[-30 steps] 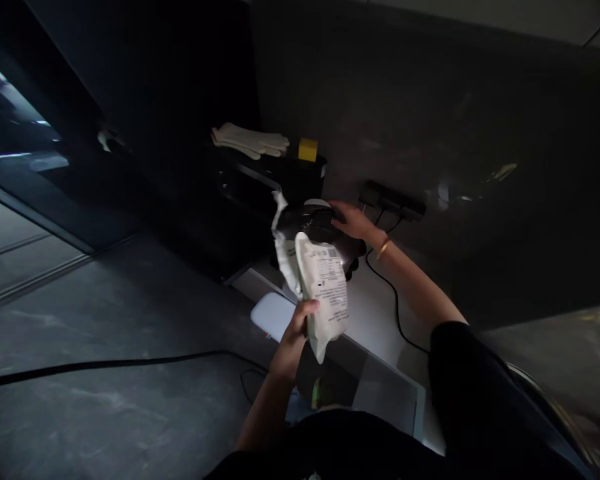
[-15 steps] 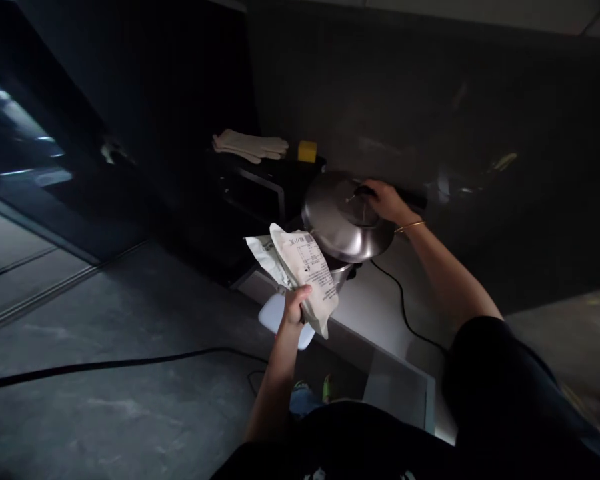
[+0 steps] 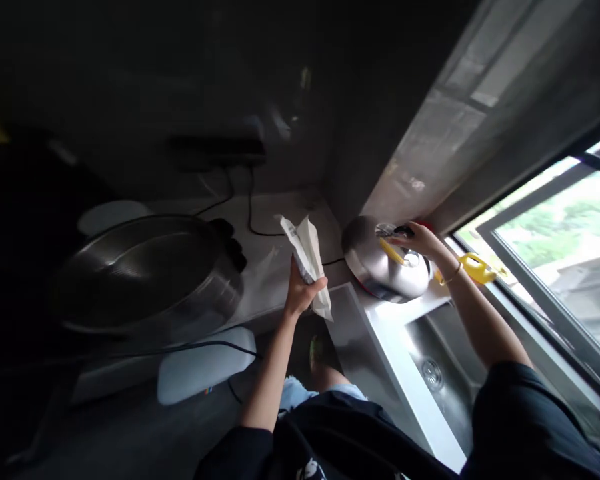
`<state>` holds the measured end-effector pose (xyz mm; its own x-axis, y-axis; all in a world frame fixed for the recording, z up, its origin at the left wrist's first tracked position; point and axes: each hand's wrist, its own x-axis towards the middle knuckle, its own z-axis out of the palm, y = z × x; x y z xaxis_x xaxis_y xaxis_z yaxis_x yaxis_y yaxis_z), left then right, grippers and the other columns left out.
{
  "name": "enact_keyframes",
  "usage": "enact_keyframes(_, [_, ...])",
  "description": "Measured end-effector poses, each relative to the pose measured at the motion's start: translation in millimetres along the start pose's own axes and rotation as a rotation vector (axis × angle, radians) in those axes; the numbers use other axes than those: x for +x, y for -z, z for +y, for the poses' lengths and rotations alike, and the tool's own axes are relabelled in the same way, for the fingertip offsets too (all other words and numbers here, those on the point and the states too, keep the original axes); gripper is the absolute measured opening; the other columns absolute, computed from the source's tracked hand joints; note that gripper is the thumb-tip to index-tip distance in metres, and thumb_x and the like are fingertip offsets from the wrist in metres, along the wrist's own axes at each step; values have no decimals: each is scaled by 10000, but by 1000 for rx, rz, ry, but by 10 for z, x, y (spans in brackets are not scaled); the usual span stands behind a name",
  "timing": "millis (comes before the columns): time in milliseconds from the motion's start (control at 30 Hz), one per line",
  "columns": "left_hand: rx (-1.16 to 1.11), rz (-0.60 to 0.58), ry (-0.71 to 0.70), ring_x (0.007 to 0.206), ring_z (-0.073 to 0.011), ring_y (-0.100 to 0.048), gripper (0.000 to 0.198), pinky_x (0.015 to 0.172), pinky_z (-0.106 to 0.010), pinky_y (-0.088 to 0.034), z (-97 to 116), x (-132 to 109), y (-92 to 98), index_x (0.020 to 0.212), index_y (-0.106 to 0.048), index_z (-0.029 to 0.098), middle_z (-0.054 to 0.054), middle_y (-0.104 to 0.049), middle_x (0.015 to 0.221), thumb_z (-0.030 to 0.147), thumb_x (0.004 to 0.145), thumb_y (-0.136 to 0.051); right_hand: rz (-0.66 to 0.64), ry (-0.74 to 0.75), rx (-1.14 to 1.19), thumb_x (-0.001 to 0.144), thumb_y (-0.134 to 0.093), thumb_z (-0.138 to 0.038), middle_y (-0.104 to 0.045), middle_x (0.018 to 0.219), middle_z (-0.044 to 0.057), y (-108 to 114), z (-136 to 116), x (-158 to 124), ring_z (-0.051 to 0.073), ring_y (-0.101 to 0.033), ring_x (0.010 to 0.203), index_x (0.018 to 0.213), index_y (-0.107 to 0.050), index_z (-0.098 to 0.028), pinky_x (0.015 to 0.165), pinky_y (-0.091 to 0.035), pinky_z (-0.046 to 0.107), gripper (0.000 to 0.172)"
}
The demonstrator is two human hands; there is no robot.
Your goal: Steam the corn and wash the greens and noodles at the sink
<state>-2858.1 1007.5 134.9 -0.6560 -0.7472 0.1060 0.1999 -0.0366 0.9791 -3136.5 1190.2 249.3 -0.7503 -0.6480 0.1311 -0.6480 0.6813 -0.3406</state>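
My left hand (image 3: 303, 292) is closed round printed white packets (image 3: 306, 247), held upright over the counter's front edge. The thumb presses against their lower part. Out to the right, my right hand (image 3: 423, 240) grips the dark knob of a shiny metal pot lid (image 3: 363, 257). The lid is near the corner of the counter, by the sink; I cannot tell whether it touches what is under it. On the left stands a large metal pot (image 3: 217, 293), uncovered, its inside dark.
A steel sink (image 3: 453, 327) lies at the right, below a window (image 3: 555, 227). Beside the sill is a yellow bottle (image 3: 477, 269). Black cords run from a dark power strip (image 3: 220, 152) at the wall. A whitish container (image 3: 205, 370) is low in front of the counter.
My right hand has carried the lid from above the pot to the right, near the sink. My view has turned right, and the packets have come along in my left hand.
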Motion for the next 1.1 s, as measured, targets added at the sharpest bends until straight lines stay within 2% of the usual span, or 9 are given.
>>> enact_keyframes(167, [144,-159,8,1274,-253,-493,757,1109,-359,-378,-439,354,-812,1313,-489,205,-78,-562,1293,154,590,-709,50,-240,-135,767,-627,-654,-719,832,112,-99,556,21,209,-632,718,901,-700,-141,629,-445,287,535])
enact_keyframes(333, [332,-149,7,1280,-316,-483,768,1094,-416,-377,-780,611,-1321,1278,-497,149,-132,-566,1273,149,550,-740,31,-301,-219,848,-598,-506,-744,956,152,-348,946,306,231,-682,861,949,-739,-136,740,-479,289,408])
enact_keyframes(500, [425,-84,84,1210,-313,-536,730,1043,-418,-417,-1007,790,-1606,1235,-496,159,-120,-591,1209,179,549,-748,34,-266,-257,853,-582,-492,-746,969,168,-491,1185,504,258,-688,911,954,-744,-114,786,-482,298,424])
enact_keyframes(633, [489,-41,105,1234,-314,-516,775,1052,-427,-405,-1132,900,-1773,1260,-467,159,-135,-568,1248,201,542,-756,23,-196,-254,862,-573,-487,-741,954,150,-536,1253,497,257,-672,925,916,-738,-137,841,-476,317,391])
enact_keyframes(800, [556,-19,117,1254,-334,-493,786,1066,-442,-387,-1153,964,-2011,1273,-453,121,-181,-540,1283,235,555,-751,8,-152,-224,882,-554,-539,-702,973,165,-581,1244,442,280,-627,989,910,-700,-132,945,-442,386,433])
enact_keyframes(867, [587,-18,108,1262,-345,-485,800,1063,-452,-391,-1107,974,-2110,1283,-446,117,-190,-530,1289,245,554,-751,-13,-114,-131,890,-537,-555,-686,1015,158,-545,1331,455,274,-610,1019,962,-679,-137,962,-433,390,447])
enact_keyframes(967, [669,-5,81,1254,-361,-490,836,1050,-479,-406,-996,989,-2229,1312,-425,115,-195,-518,1288,266,557,-750,56,-87,154,956,-398,-530,-656,1135,114,-423,1753,436,221,-594,1057,1151,-602,-175,963,-439,357,454])
enact_keyframes(1067, [740,8,29,1241,-370,-497,818,1048,-506,-409,-887,1018,-2297,1301,-434,129,-184,-525,1272,283,562,-747,340,-282,397,972,-323,-431,-593,1280,118,-362,2474,229,194,-565,1124,1272,-514,-192,979,-439,360,428])
enact_keyframes(1100, [749,12,7,1244,-368,-495,809,1054,-509,-407,-860,1033,-2314,1295,-440,138,-177,-527,1275,286,562,-748,376,-383,447,947,-362,-401,-594,1282,129,-392,2719,113,197,-562,1130,1248,-530,-178,979,-444,370,411])
